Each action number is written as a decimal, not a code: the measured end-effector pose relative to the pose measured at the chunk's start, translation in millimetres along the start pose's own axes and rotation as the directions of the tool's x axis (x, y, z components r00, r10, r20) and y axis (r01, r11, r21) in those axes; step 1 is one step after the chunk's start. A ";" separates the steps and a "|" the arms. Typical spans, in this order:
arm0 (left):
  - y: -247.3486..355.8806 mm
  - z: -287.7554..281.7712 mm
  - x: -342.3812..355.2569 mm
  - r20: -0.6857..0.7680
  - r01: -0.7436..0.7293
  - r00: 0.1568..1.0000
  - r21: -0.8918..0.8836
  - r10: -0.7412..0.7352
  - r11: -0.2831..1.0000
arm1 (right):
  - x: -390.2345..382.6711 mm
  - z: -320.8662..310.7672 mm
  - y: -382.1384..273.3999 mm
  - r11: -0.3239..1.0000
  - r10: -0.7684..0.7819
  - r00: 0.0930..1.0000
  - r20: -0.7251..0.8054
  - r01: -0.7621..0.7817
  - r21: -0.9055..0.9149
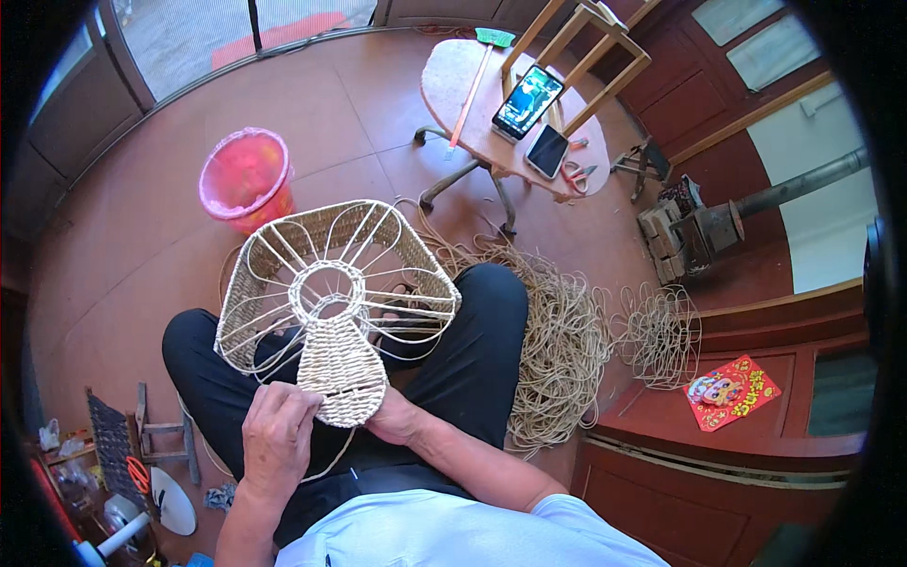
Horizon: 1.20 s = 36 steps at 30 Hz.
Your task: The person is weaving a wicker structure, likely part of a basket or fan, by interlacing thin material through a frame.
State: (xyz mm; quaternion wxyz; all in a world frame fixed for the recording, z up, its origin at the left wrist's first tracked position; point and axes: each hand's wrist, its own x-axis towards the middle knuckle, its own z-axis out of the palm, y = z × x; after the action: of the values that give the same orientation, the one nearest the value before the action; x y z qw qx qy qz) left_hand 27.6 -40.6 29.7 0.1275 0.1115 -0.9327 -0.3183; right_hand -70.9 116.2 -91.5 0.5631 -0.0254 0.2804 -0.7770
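A square woven basket frame [241,302] with looped spokes around a central ring rests across my knees. Its teardrop-shaped woven section [341,356] points toward me, with a dark slit near its rounded end. My left hand [281,420] is closed in a pinch at that section's left edge, beside the slit; any strand between the fingertips is too small to make out. My right hand [395,416] holds the same section from underneath on the right, its fingers mostly hidden behind the weave. A cord [331,465] hangs below the section toward my lap.
A pink bucket [244,178] stands beyond the basket. A low table [449,80] carries phones, scissors and a broom-like tool. Loose cord piles [557,359] and a wire-like frame [658,335] lie at right, near a stove [715,224]. Tools and a small wooden stool [175,430] sit lower left.
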 end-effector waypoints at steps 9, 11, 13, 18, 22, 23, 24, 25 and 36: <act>-1.3 -0.3 3.5 0.054 0.064 0.997 -0.090 -0.059 0.994 | -1.1 -6.8 -0.7 0.982 0.182 0.982 -0.042 -0.179 0.055; -0.9 0.8 1.3 0.035 0.087 0.996 -0.109 -0.084 0.990 | -1.8 -5.2 -1.8 0.978 0.195 0.981 -0.011 -0.194 0.076; -1.1 0.7 0.6 0.028 0.084 0.996 -0.112 -0.081 0.990 | -3.4 -1.0 -2.8 0.973 0.199 0.980 -0.022 -0.195 0.122; -4.2 -0.2 3.7 0.057 0.075 0.996 -0.124 -0.068 0.989 | -0.7 -8.7 5.3 0.969 0.201 0.980 -0.008 -0.198 0.145; -5.9 -1.0 3.9 0.100 0.097 0.991 -0.136 -0.084 0.986 | 1.2 -11.4 4.7 0.964 0.223 0.975 0.010 -0.222 0.144; -6.4 -0.1 3.8 0.111 0.101 0.990 -0.139 -0.086 0.985 | 0.9 -10.8 3.9 0.965 0.221 0.975 0.009 -0.220 0.145; -6.9 0.7 3.9 0.113 0.100 0.990 -0.139 -0.085 0.985 | 0.5 -9.5 3.2 0.965 0.218 0.976 -0.005 -0.215 0.148; -7.4 1.1 3.8 0.119 0.106 0.989 -0.146 -0.089 0.984 | 0.2 -7.4 1.8 0.966 0.217 0.976 -0.020 -0.212 0.148; -7.1 2.7 3.0 0.108 0.126 0.988 -0.167 -0.109 0.978 | 4.0 -11.3 4.9 0.965 0.147 0.989 -0.018 -0.139 0.220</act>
State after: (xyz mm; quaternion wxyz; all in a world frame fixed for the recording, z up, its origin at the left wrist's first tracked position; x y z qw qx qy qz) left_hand 24.8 -45.5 23.8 0.0717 0.1393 -0.8985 -0.4101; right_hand -72.1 116.3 -104.4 0.6121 0.0702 0.2040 -0.7608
